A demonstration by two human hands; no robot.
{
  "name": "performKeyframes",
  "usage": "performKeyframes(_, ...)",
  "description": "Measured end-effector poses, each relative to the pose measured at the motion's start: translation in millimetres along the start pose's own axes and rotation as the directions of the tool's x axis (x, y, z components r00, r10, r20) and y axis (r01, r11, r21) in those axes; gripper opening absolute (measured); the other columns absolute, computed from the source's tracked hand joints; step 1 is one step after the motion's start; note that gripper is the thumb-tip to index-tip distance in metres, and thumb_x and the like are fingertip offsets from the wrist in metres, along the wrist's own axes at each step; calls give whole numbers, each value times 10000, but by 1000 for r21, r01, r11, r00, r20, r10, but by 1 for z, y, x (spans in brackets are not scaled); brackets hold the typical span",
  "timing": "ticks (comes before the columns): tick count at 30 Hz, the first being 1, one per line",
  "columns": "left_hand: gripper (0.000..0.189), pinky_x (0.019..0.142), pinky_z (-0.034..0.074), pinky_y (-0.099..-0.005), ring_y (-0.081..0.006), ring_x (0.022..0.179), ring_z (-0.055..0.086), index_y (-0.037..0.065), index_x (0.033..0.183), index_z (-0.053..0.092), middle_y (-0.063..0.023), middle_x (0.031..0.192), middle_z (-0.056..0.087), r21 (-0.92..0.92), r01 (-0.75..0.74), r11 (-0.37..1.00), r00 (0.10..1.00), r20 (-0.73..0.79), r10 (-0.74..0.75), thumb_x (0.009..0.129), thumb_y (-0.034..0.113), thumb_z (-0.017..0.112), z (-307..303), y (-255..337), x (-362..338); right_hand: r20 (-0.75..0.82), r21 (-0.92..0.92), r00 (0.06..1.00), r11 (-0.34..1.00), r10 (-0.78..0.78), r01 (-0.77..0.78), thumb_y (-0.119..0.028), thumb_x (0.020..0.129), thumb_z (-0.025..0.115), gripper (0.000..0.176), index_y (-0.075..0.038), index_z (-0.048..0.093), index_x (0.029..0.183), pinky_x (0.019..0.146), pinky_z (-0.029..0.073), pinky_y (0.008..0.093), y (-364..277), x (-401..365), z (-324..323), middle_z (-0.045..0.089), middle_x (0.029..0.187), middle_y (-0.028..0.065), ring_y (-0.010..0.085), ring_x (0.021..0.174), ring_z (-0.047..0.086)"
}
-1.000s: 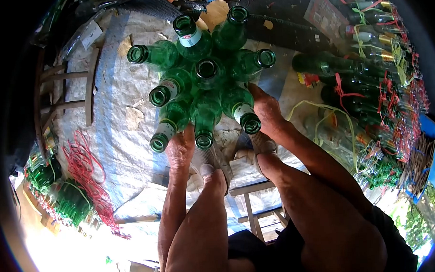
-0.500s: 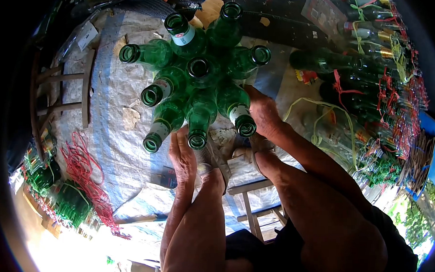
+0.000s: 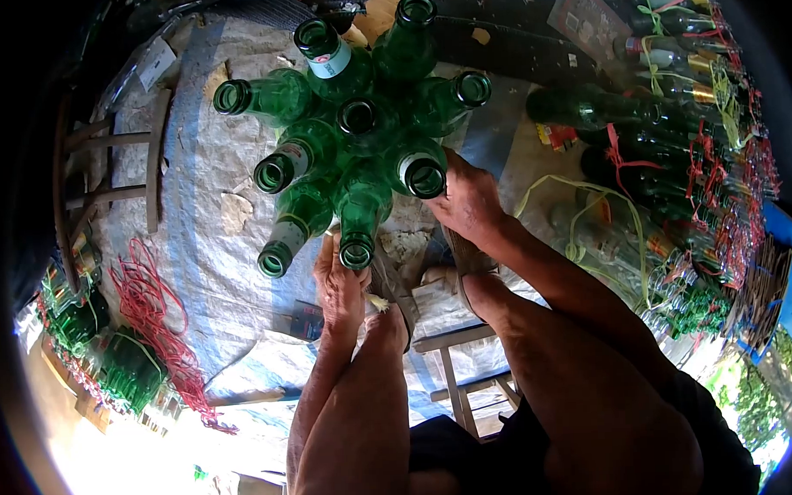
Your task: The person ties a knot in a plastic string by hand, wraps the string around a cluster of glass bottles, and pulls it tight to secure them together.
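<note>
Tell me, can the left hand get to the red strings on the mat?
Probably yes. The left hand is by the green bottle bunch, and only open mat lies between it and the red strings. Nothing stands in the way, though it looks a stretch.

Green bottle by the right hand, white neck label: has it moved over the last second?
Yes. The labelled bottle has swung up toward the centre bottle, away from the wooden stool.
</note>
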State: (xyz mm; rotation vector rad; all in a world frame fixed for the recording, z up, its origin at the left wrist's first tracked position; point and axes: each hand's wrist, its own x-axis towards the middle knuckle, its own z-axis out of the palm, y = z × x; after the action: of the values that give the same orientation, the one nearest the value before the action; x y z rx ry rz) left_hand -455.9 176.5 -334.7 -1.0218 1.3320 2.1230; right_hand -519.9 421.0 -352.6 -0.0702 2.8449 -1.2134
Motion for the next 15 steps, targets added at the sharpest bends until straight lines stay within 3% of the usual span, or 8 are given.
performKeyframes(7,206,487,258,-221,-43,536,326,84,1065,605,40,775,498,19,-42,999,990,132,39,1065,290,596,4,-4,5,-41,-21,999,1000,-23,22,-136,798,806,399,-16,619,1129,596,582,412,5,3,6,705,866,184,371,724,718)
performKeyframes(13,251,525,270,-234,-56,552,301,91,1078,584,49,742,451,-86,78,993,986,155,-64,1070,342,579,12,-4,7,-94,-23,995,999,-34,32,-124,812,795,298,-33,649,1055,577,579,395,9,6,12,707,855,168,360,703,715)
performKeyframes(15,228,584,356,-254,-71,614,401,95,1096,588,38,794,505,-124,77,989,962,269,-41,1077,320,564,4,-8,13,-110,-21,993,999,-36,34,-116,809,789,291,-39,652,1054,581,580,397,7,9,12,708,860,166,359,704,713)
